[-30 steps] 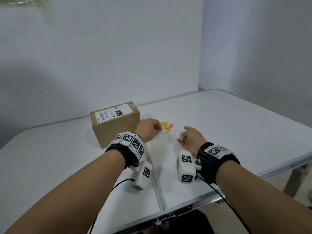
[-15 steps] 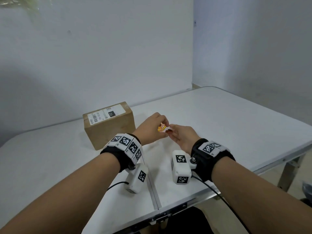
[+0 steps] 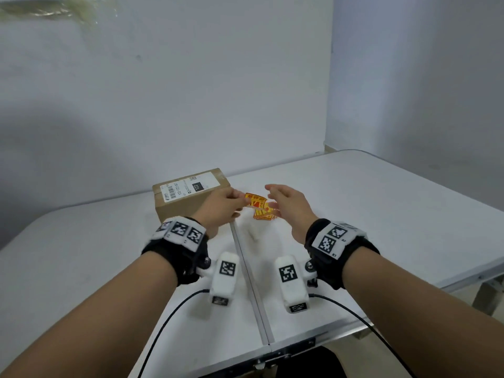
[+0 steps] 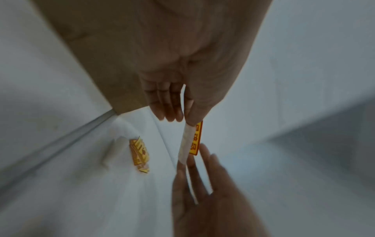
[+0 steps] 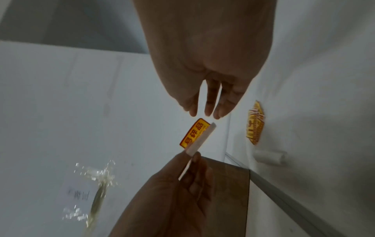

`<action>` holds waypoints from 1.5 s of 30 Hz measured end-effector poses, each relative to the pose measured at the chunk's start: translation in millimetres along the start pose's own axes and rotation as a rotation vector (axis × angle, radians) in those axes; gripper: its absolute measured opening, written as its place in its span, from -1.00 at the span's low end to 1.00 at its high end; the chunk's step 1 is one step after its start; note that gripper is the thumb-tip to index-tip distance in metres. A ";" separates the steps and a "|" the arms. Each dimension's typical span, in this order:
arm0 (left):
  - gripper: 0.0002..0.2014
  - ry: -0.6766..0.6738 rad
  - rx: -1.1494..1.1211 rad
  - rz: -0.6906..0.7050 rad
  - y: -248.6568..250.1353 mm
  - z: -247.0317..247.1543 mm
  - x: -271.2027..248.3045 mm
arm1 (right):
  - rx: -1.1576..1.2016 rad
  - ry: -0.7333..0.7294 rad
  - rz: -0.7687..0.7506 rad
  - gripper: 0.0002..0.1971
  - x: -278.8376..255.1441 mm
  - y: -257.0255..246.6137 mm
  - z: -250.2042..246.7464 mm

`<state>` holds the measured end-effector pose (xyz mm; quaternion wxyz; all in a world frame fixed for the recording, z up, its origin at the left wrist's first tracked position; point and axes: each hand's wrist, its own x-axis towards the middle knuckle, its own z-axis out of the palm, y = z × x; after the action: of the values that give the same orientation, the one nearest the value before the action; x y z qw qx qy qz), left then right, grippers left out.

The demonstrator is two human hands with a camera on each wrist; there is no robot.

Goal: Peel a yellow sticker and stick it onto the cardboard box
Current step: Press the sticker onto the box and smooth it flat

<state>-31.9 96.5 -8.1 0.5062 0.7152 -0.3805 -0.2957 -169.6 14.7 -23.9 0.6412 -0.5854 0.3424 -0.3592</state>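
White table [image 3: 381,214] runs under everything, and nearest the camera the two forearms reach out over it, wrist bands and small cameras hanging below. Just past them the left hand [image 3: 221,211] has its grip pinching one end of a yellow sticker [image 3: 255,201] that is raised off the table, thumb against fingertips; the right hand [image 3: 289,208] has its grip spread, fingers straight and slightly apart, close beside the sticker's free end but holding nothing. Below and between the hands a small pile of spare stickers [image 3: 264,214] lies on the table. Farther back, touching nothing but the table, stands the box [image 3: 188,205], brown cardboard with a white label on top, just left of the left hand. My reading is that the task is about halfway: a sticker is picked out and seems to be coming off its backing, while no yellow sticker shows on the box, so carrying it over and pressing it down remain. The head view gives the layout but shows the sticker only as a curled yellow strip. The left wrist view shows it edge-on, a pale strip [image 4: 185,141] alongside the printed yellow face [image 4: 195,139], likely the backing parting from it. The right wrist view shows the red characters on the sticker [image 5: 194,132], the straight fingers [image 5: 211,99] just short of it, and a curled white scrap [image 5: 270,158] on the table near the pile, perhaps discarded backing, though I cannot tell.
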 end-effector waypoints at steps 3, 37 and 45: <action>-0.95 -0.021 -0.268 -0.117 -3.8 -20.7 -7.0 | -0.144 -0.053 -0.124 -0.79 3.3 -12.5 14.8; -0.67 0.166 0.748 0.301 -20.5 -122.9 -14.7 | -0.577 -0.185 -0.479 -0.87 22.2 -9.3 99.4; -0.68 0.185 0.740 0.216 -38.6 -129.8 0.1 | -0.963 -0.308 -0.669 -0.81 33.7 -19.4 112.5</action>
<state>82.5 168.9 -4.1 0.2745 0.8287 -0.4875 -0.0178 -57.0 41.4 3.8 0.1985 -0.9309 0.1673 -0.2571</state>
